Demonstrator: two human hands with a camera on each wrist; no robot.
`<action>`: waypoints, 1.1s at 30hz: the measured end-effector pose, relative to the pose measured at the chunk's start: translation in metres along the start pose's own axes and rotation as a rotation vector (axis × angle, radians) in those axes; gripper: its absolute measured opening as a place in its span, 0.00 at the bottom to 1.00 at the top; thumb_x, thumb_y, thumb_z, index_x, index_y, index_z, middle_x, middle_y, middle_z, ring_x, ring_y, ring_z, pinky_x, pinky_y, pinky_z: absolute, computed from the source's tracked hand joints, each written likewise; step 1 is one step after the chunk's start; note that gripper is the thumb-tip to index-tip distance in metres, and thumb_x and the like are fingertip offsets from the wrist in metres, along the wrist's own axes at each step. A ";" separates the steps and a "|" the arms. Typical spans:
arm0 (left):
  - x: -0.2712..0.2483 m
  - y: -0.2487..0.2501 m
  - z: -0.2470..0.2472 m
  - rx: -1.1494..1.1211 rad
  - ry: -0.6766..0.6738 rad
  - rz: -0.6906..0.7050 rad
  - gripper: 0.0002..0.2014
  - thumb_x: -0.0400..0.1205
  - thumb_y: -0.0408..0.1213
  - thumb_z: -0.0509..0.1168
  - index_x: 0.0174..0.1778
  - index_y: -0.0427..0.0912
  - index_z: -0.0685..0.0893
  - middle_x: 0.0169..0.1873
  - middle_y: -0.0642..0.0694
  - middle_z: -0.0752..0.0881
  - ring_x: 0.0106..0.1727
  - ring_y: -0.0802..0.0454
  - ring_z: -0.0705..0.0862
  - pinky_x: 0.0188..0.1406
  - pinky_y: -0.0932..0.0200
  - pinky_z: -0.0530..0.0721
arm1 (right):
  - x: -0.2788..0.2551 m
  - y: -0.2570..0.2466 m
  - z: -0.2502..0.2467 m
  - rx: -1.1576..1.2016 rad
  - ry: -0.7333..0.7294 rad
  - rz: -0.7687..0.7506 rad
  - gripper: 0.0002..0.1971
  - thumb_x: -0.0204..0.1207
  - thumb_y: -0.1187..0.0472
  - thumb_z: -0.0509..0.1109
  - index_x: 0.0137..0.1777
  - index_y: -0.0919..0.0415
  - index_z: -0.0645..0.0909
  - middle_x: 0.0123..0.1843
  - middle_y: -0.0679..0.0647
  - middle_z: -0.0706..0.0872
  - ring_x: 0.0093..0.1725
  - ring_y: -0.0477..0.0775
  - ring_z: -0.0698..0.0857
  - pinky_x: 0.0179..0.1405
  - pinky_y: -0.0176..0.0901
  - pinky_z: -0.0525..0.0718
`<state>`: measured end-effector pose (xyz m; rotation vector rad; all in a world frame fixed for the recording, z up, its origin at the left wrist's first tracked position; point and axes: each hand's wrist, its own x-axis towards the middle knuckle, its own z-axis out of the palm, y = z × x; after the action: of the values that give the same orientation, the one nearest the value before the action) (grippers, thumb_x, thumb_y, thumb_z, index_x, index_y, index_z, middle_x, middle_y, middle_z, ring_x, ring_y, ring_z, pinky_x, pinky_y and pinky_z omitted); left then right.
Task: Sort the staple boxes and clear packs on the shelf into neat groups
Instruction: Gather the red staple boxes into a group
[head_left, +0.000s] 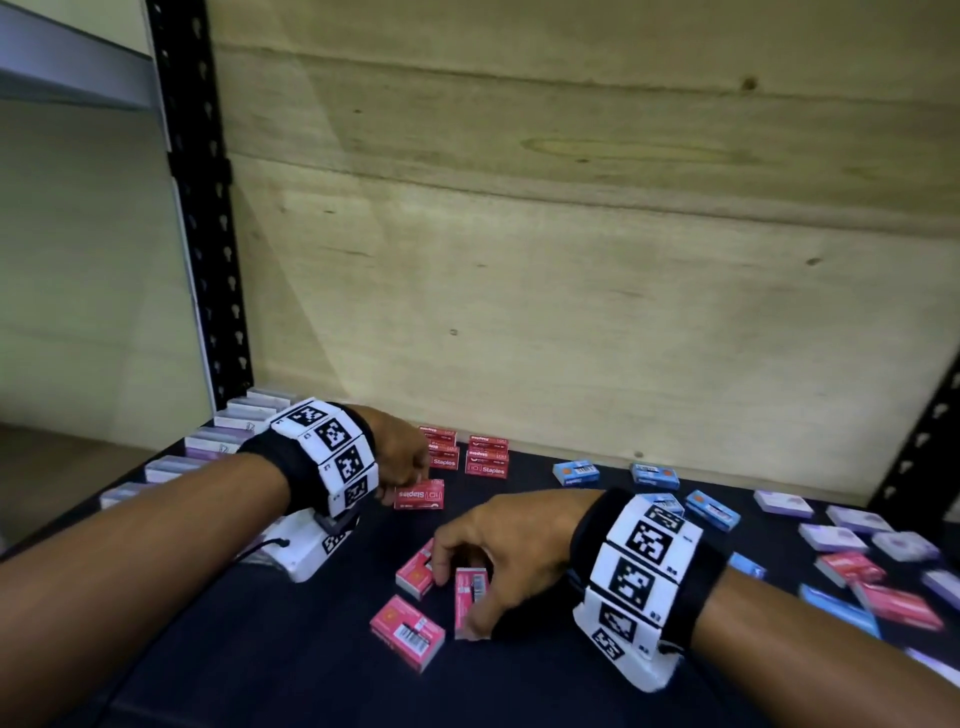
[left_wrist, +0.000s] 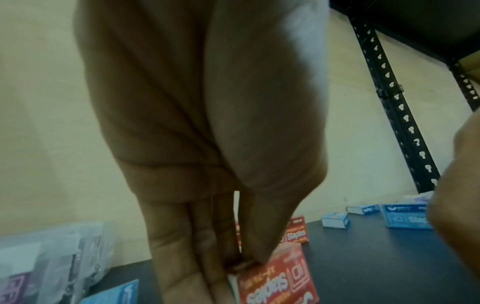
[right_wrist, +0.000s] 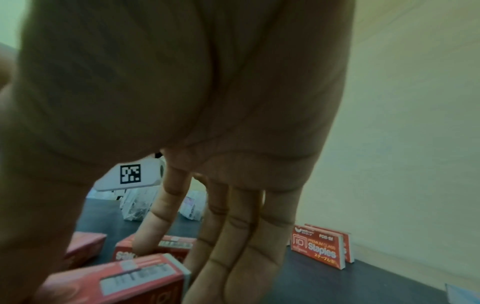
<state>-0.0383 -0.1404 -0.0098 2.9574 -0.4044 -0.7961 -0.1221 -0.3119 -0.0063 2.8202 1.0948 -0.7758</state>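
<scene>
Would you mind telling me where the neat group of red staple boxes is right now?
In the head view, the red staple boxes stand against the wooden back wall, just beyond the left hand and left of the blue boxes.

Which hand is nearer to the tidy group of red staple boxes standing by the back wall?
Left. The left hand pinches a loose red box right beside the red group; the right hand is farther forward, gripping another red box.

Two hands (head_left: 511, 540); roughly six blue boxes (head_left: 575, 473)
</scene>
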 end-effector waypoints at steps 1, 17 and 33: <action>0.001 -0.001 0.000 -0.019 0.001 -0.003 0.14 0.89 0.35 0.54 0.65 0.37 0.80 0.50 0.38 0.91 0.34 0.55 0.85 0.55 0.53 0.85 | 0.000 0.001 0.001 -0.036 0.006 -0.003 0.22 0.72 0.44 0.78 0.64 0.43 0.79 0.53 0.45 0.81 0.49 0.50 0.80 0.49 0.46 0.80; -0.013 0.015 0.001 0.283 0.088 0.050 0.21 0.81 0.43 0.70 0.71 0.48 0.77 0.63 0.50 0.82 0.58 0.51 0.79 0.51 0.59 0.74 | 0.018 0.052 -0.022 0.065 0.168 0.158 0.18 0.76 0.61 0.75 0.63 0.49 0.76 0.47 0.44 0.79 0.46 0.49 0.79 0.44 0.40 0.77; 0.004 0.015 -0.003 0.007 0.230 0.134 0.20 0.82 0.33 0.65 0.67 0.50 0.69 0.55 0.42 0.84 0.51 0.47 0.82 0.49 0.54 0.80 | 0.038 0.075 -0.032 -0.025 0.190 0.195 0.24 0.79 0.58 0.73 0.73 0.45 0.74 0.65 0.50 0.83 0.59 0.52 0.82 0.58 0.41 0.78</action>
<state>-0.0371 -0.1556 -0.0075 2.9437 -0.5820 -0.4349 -0.0365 -0.3389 -0.0076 2.9700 0.8212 -0.4844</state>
